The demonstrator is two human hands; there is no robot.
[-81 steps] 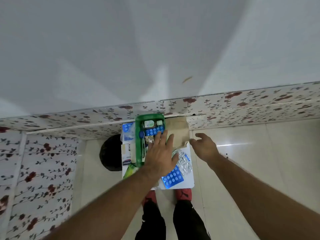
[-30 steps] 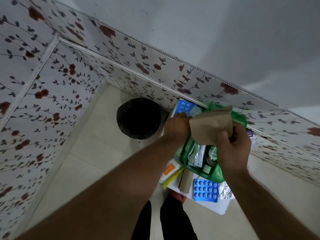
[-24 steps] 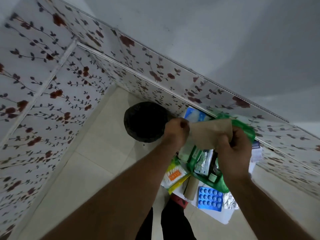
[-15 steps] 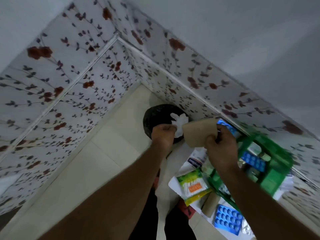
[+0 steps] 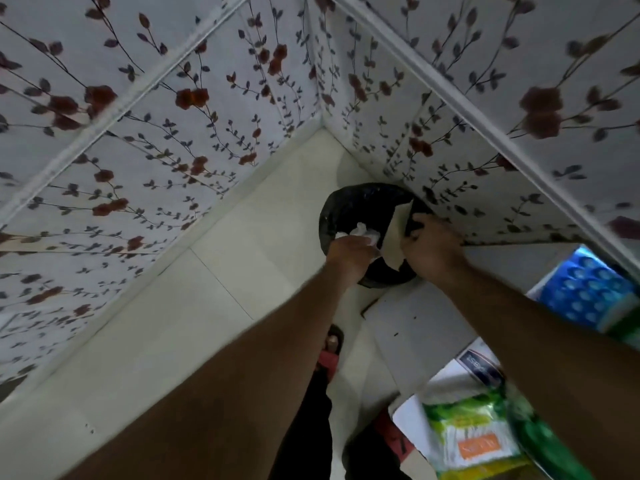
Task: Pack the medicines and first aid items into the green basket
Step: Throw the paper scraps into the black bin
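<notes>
Both hands are over a black-lined bin [image 5: 360,206] in the corner of the floor. My left hand [image 5: 349,252] grips a crumpled white wrapper [image 5: 362,232]. My right hand [image 5: 431,245] pinches a brown paper bag [image 5: 396,233] that hangs edge-on into the bin's mouth. At the lower right edge only a blurred strip of the green basket [image 5: 550,448] shows, under my right forearm. Next to it lie a green-and-yellow packet with an orange label [image 5: 474,441] and a blue blister pack [image 5: 588,292].
A white table top [image 5: 419,320] carries the items at the right, along with a white box with dark print [image 5: 479,363]. Floral wall panels [image 5: 173,133] close the corner behind the bin. Pale floor tiles [image 5: 242,258] lie to the left. My feet [image 5: 332,344] stand below.
The view has swung left from the basket to the bin. Both hands moved over the bin with the white wrapper and the brown bag, which now hangs down into it.
</notes>
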